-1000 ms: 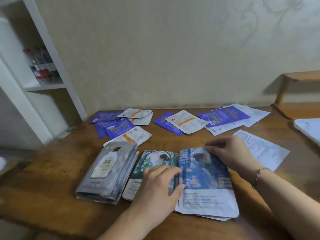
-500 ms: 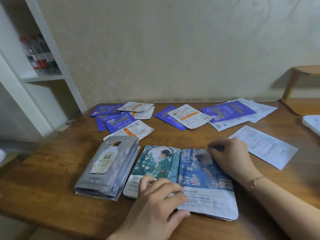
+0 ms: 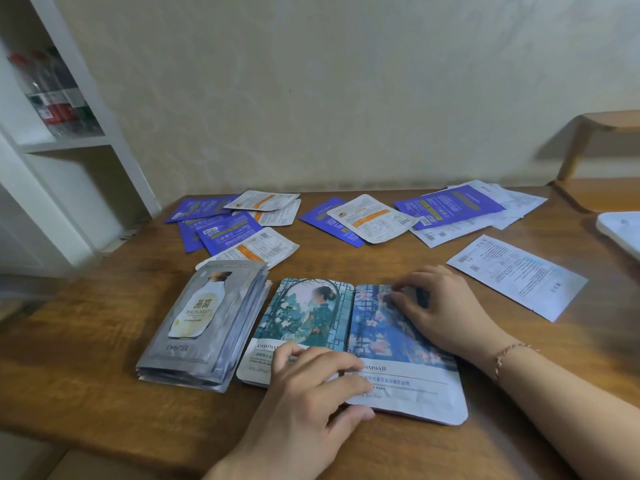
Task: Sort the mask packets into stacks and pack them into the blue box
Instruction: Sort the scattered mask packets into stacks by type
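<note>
Two hands were laid on the illustrated packets near the front edge of the bench (image 3: pixel 381 265). The left hand (image 3: pixel 304 403) was rested, fingers loosely bent and grasping nothing, across the lower ends of the green-picture packet (image 3: pixel 304 313) and the blue-picture packet (image 3: pixel 405 382), which lay side by side and touching. The right hand (image 3: pixel 440 310) was pressed with curled fingers on the upper end of the blue-picture packet; whether its grip was pinching that edge could not be told. A silver packet stack (image 3: pixel 201 327) was set just beside the green-picture packet, toward the left edge. Purple and white packets (image 3: pixel 363 220) were scattered along the back edge. One white packet (image 3: pixel 516 275) lay alone toward the right edge. A white shelf unit (image 3: pixel 65 143) was seen beyond the back left corner.
</note>
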A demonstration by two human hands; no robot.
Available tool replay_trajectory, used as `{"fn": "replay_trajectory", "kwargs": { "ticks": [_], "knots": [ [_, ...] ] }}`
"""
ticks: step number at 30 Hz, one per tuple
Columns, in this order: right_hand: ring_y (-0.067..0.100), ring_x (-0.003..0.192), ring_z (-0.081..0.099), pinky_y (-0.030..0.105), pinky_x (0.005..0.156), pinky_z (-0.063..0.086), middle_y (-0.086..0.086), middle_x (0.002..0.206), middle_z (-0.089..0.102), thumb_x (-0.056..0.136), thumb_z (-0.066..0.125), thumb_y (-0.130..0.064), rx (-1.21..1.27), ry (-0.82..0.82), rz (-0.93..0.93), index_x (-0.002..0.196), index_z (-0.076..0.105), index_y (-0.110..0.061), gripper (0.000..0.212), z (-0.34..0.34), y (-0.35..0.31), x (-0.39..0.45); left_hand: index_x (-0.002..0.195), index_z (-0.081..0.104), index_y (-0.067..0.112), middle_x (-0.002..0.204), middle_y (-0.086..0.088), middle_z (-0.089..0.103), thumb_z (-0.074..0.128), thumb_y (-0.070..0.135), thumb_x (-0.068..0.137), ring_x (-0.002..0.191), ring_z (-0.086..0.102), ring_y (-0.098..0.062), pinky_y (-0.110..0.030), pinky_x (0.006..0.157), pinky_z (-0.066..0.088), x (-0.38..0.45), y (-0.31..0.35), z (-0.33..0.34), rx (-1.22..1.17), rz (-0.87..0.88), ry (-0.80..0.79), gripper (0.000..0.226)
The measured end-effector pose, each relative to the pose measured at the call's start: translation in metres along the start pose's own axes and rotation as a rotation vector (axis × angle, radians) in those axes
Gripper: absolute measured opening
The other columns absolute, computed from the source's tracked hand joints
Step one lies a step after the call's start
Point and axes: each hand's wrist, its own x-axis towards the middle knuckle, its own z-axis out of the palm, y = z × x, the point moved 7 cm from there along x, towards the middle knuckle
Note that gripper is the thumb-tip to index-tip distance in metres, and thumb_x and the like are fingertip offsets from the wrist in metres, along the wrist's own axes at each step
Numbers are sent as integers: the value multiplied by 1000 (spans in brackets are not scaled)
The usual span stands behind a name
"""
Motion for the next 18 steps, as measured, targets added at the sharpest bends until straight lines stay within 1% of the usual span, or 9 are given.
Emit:
{"fn": "replay_trajectory", "kwargs": {
  "ticks": [5,7,9,11,12,13,15,16,18],
  "knots": [
    [8,95,46,20,78,32,-8,99,63,91,61,-34,-12,-10,-25,104,70,-23,18,4,-2,-2,91,68,36,109,22,63,69,50,75,101,56,1,-32,90,29,0,1,-1,-13,-14,6,21],
    [12,92,49,20,77,33,-7,95,64,90,64,-31,-15,13,-36,100,71,-23,14,3,-2,-2,92,67,38,110,22,62,69,50,75,102,55,2,-32,90,29,2,2,-3,0,-5,-7,20],
    [17,87,54,22,76,36,-5,88,65,88,67,-25,-27,47,-64,93,71,-22,8,3,-3,-3,91,65,41,111,26,60,67,50,77,103,54,6,-31,90,29,3,4,-4,17,-7,-56,17],
    [14,86,56,20,74,39,-9,87,65,87,68,-26,-21,41,-53,92,71,-24,6,2,-2,-4,90,63,44,111,28,57,61,50,87,101,53,10,-30,90,30,4,7,-4,36,-8,-99,7],
    [11,86,55,18,73,39,-13,88,64,87,68,-29,-16,25,-33,92,71,-27,6,1,-1,-4,89,62,45,110,29,57,54,50,93,100,53,10,-30,89,32,4,8,-3,33,-10,-117,10],
    [9,87,55,17,74,39,-16,89,63,86,69,-31,-13,12,-18,92,71,-29,7,1,1,-5,87,61,45,109,29,56,45,50,99,98,53,11,-29,87,35,3,8,-2,34,-9,-138,20],
    [10,90,57,21,77,41,-19,94,63,83,71,-33,-22,20,-5,92,71,-31,9,-5,0,0,87,60,45,109,29,56,31,47,105,98,53,11,-24,84,39,6,5,-9,86,21,-162,34],
    [10,93,57,23,79,42,-19,97,63,82,71,-35,-42,24,0,92,71,-32,10,-9,-4,7,90,61,45,110,29,56,29,46,105,101,53,10,-22,85,39,13,4,-21,114,44,-150,35],
    [8,94,56,25,80,41,-19,100,63,82,70,-39,-69,17,-6,95,70,-35,14,-15,-19,27,96,65,42,114,25,58,39,49,102,107,54,4,-20,92,37,29,-2,-57,141,106,-48,27]
  ]
}}
